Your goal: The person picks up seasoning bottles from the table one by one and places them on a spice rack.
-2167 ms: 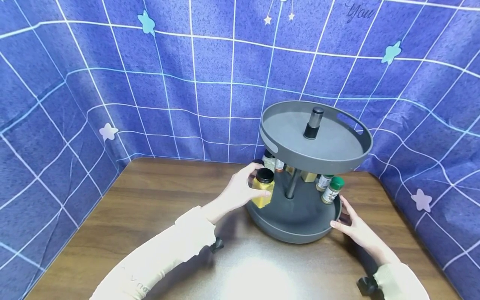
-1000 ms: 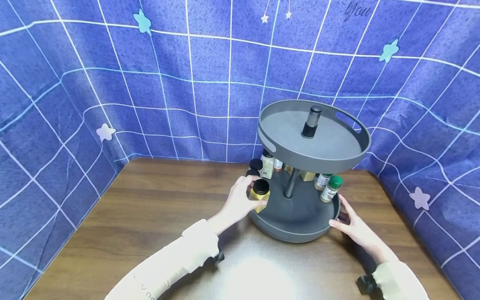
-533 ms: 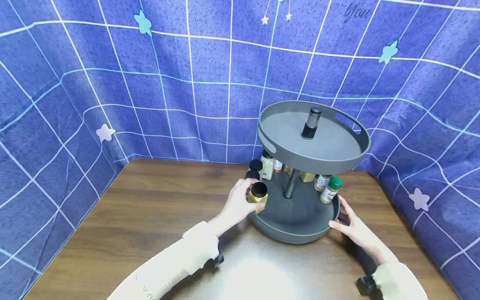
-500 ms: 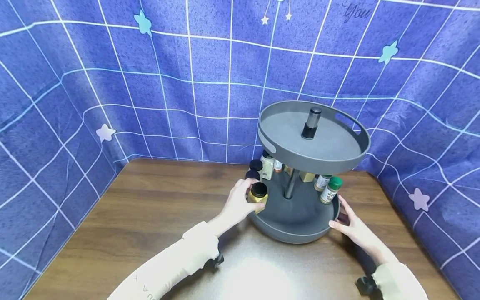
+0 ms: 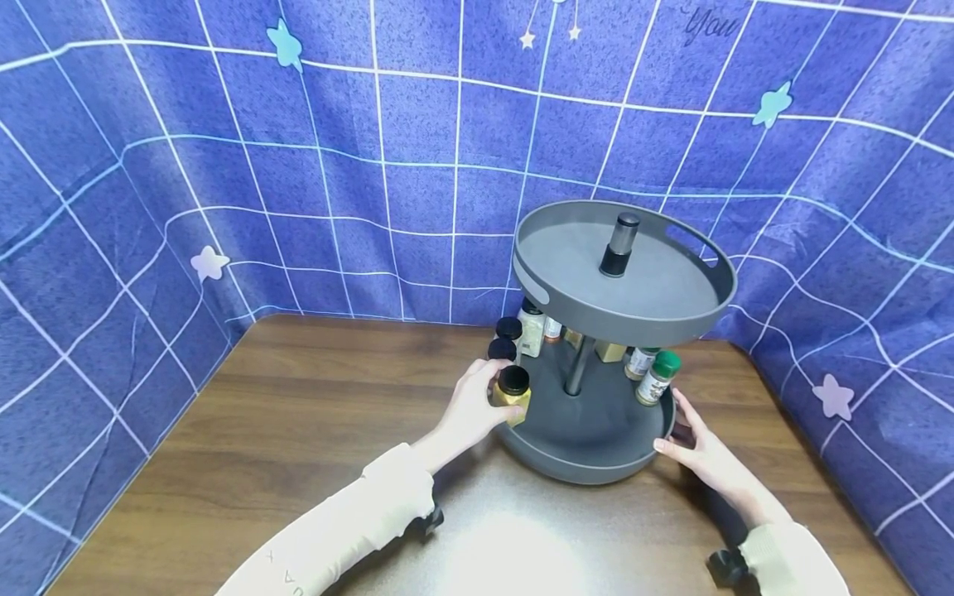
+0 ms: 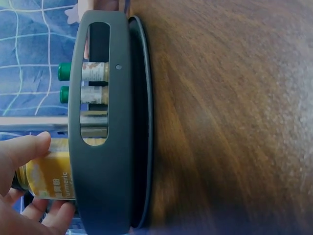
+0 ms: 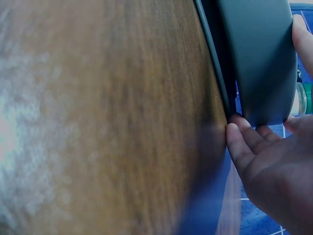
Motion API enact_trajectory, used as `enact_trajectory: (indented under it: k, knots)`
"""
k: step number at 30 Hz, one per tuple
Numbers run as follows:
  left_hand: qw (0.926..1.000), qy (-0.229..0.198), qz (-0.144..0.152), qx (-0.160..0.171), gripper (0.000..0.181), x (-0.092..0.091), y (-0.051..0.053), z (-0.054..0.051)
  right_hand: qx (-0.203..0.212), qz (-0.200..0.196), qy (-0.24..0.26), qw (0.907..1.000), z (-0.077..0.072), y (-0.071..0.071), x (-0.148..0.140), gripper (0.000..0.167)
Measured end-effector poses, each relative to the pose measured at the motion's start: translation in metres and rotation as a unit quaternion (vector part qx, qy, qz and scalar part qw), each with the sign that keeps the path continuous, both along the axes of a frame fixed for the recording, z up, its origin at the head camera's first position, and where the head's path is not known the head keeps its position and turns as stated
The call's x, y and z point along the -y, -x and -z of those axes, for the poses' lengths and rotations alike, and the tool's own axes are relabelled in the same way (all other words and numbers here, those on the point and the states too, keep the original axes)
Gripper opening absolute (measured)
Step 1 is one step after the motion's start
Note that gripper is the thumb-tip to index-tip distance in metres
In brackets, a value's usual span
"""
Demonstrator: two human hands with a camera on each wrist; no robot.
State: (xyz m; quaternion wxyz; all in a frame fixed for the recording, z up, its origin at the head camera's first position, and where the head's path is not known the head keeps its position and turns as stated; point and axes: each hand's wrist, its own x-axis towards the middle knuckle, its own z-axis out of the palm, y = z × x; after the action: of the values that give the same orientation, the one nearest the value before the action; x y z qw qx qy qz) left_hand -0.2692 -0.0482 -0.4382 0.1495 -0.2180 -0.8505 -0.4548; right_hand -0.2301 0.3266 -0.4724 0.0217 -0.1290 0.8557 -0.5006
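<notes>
A yellow turmeric jar (image 5: 513, 400) with a black lid is pinched between the thumb and fingers of my left hand (image 5: 472, 403). It stands at the left side of the lower tier of a grey two-tier turntable (image 5: 577, 472); the left wrist view shows its label (image 6: 54, 176) partly behind the tier's wall. At the right side, my right hand (image 5: 703, 451) grips the lower tier's rim, thumb on top and fingers against the outer wall. Right by that hand stands a green-capped spice jar (image 5: 656, 381). The turmeric jar's base is hidden in the head view.
Two black lids (image 5: 503, 349) and a white-filled jar (image 5: 532, 331) sit behind the turmeric jar. More spice jars stand at the back of the lower tier. The upper tray (image 5: 671, 273) overhangs them, around a centre post (image 5: 620, 246). A wooden table (image 5: 313, 397) lies below.
My left hand has lowered the turmeric jar and shifted it slightly left and toward the front, uncovering the black lids behind it. The right hand keeps its grip on the rim.
</notes>
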Motion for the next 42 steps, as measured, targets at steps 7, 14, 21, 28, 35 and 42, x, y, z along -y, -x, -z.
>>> enact_trajectory:
  k: [7, 14, 21, 28, 35, 42]
  knots:
    - [0.9997, -0.005, 0.003, 0.023, 0.064, 0.000, 0.001, 0.004, -0.006, -0.003, 0.001, 1.0000, 0.001, 0.001, -0.001, 0.087]
    - [0.9996, -0.004, 0.003, 0.027, 0.063, -0.001, 0.000, 0.003, -0.003, -0.004, 0.005, 1.0000, 0.000, 0.000, -0.002, 0.087]
    - [0.9995, -0.005, -0.001, 0.032, 0.065, -0.001, -0.001, 0.003, -0.008, -0.003, -0.002, 1.0000, 0.001, 0.003, -0.003, 0.086]
    - [0.9993, -0.003, 0.003, 0.037, 0.068, 0.000, -0.001, 0.003, -0.016, 0.005, -0.020, 0.9997, -0.003, 0.004, -0.001, 0.087]
    - [0.9989, 0.008, 0.035, 0.029, 0.070, 0.010, -0.001, -0.008, -0.005, 0.015, -0.072, 0.9972, -0.023, -0.001, -0.002, 0.093]
    - [0.9990, 0.031, 0.031, 0.013, 0.060, 0.030, -0.007, -0.033, -0.068, 0.024, -0.142, 0.9872, -0.054, -0.008, 0.003, 0.094]
